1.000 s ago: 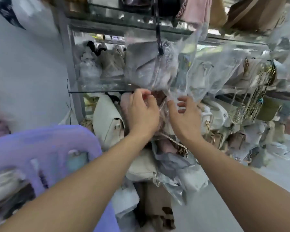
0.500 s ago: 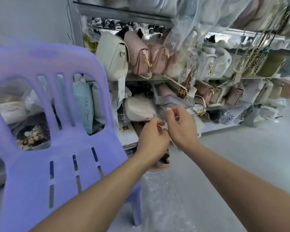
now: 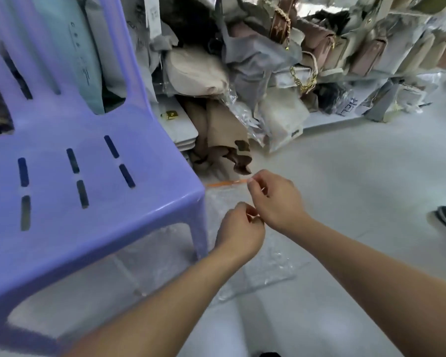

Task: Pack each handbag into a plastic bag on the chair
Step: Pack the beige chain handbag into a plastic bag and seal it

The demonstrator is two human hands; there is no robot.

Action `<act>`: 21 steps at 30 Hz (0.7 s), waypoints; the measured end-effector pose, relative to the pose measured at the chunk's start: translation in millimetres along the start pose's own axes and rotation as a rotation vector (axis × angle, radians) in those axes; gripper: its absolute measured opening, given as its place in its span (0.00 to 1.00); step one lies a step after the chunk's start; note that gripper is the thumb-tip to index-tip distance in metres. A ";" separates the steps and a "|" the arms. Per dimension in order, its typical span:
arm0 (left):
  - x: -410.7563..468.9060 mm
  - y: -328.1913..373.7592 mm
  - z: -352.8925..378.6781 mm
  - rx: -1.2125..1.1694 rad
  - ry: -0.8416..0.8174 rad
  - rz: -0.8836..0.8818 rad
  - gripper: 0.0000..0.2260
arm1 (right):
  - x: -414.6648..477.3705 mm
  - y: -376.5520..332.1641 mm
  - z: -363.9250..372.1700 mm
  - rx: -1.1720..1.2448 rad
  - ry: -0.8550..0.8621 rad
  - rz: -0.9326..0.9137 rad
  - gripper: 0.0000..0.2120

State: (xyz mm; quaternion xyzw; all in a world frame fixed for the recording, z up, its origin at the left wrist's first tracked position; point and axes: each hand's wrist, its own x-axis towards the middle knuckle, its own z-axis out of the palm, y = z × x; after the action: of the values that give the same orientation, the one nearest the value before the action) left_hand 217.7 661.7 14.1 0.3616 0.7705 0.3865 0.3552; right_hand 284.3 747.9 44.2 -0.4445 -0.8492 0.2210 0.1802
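**A:** Why is the person holding the bag [image 3: 265, 266] off to the side of the chair [image 3: 88, 202] and not over its seat?

**B:** It looks like the bag is being opened first. It is hanging just beside the chair's corner leg, where the clear film can drop freely and the mouth can be pulled apart. Its orange strip [image 3: 224, 183] is running from the seat corner out to the right hand [image 3: 276, 202].

**A:** How are the hands gripping it?

**B:** Neither is spread. The right hand is pinching the strip's end between thumb and forefinger, with the other fingers curled in. The left hand [image 3: 240, 228] is sitting just beside it, a little farther from the chair's back. It is pinching the bag's top edge with its fingers curled, though I cannot tell which layer.

**A:** And the handbags [image 3: 196, 70]?

**B:** They are sitting on the shelves behind the chair. None is lying on the seat or inside this bag, so I'd say the packing step is only being prepared.
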 end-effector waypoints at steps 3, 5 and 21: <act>-13.3 -59.3 23.9 -0.025 -0.081 -0.165 0.05 | -28.2 16.7 38.4 -0.045 -0.182 -0.029 0.11; -20.8 -94.1 30.7 -0.022 -0.094 -0.281 0.05 | -45.7 23.1 57.3 -0.107 -0.320 -0.102 0.09; -38.0 -253.4 -83.4 0.857 -0.336 -0.306 0.21 | -68.0 -32.6 126.7 -0.503 -0.973 -0.370 0.16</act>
State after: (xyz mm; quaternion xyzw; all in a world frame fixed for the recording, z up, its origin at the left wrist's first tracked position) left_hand 95.6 490.5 -154.3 0.4155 0.8365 -0.0861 0.3466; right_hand 235.3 647.4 -51.9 -0.1648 -0.9244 0.1559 -0.3068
